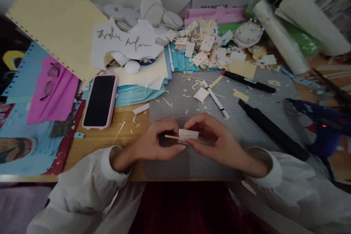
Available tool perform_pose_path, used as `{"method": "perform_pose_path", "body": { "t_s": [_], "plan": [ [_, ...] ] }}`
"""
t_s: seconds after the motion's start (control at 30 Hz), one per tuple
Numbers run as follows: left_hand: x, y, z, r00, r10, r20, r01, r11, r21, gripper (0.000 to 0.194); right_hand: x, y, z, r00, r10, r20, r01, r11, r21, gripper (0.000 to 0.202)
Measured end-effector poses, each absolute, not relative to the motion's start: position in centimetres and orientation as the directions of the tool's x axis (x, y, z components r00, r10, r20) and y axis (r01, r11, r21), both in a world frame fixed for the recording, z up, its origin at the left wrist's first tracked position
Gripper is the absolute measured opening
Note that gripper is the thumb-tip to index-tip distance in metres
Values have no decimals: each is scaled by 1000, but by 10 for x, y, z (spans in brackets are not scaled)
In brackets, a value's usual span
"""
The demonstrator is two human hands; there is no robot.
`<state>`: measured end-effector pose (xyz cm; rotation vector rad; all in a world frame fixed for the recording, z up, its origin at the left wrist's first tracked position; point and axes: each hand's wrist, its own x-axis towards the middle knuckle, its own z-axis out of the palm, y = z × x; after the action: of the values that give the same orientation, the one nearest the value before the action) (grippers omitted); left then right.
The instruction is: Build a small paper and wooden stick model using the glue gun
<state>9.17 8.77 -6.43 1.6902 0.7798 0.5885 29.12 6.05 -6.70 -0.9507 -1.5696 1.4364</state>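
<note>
Over the front of the grey cutting mat (170,164), a small folded piece of white paper (188,134) is between my two hands. A thin cream strip (171,137) juts out from its left side. My right hand (214,137) pinches the paper between thumb and fingers. My left hand (156,139) is curled at the paper's left end, its fingertips at the upper edge and its thumb by the lower one. The ends of some fingers are hidden. Beyond my hands lie a white marker (215,99) and a small square card (201,94).
A pink-cased phone (99,100) and glasses (49,82) lie left. At the back is a heap of small paper pieces (205,42). A black pen (249,81), a long black tool (271,128) and a blue glue gun (320,120) with a lit red light are right.
</note>
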Motion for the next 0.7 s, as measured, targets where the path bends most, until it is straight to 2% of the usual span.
{"method": "perform_pose_path", "body": {
  "t_s": [0.13,0.27,0.4,0.6,0.7],
  "plan": [
    [92,87,-62,646,759,-88,251,-102,963,15,292,62,-68,-404,912,72,17,86,-996,20],
    [91,87,-64,616,782,-95,236,-69,969,17,293,65,-68,-415,903,114,40,144,-989,19],
    [91,88,-70,564,823,-72,183,-40,982,22,295,68,-69,-422,890,173,183,270,-945,28],
    [83,90,-66,518,855,-26,189,-85,978,21,303,77,-73,-391,869,304,390,456,-800,28],
    [69,88,-61,340,936,86,263,-182,947,18,311,84,-73,-283,887,364,483,460,-745,28]
  ]
}}
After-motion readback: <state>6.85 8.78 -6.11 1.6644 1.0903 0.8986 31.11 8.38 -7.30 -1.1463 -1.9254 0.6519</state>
